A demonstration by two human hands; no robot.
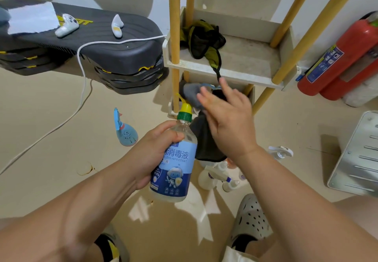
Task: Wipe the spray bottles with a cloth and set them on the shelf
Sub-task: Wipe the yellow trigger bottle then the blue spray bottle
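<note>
My left hand (157,149) grips a clear disinfectant spray bottle (173,169) with a blue label and a green and yellow top, held upright over the floor. My right hand (227,118) is just right of the bottle's neck, fingers stretched out, with a dark grey cloth (204,139) hanging under its palm against the bottle. A small blue spray bottle (125,130) lies on the floor to the left. Several white spray bottles (216,175) lie on the floor below my right wrist. The beige shelf (235,71) with yellow posts stands ahead.
A dark and olive bag (202,40) lies on the shelf's upper tray. Stacked black step boards (92,42) with a white cable fill the left. A red fire extinguisher (343,57) leans at the right, a white metal panel (358,155) below it. My feet are at the bottom.
</note>
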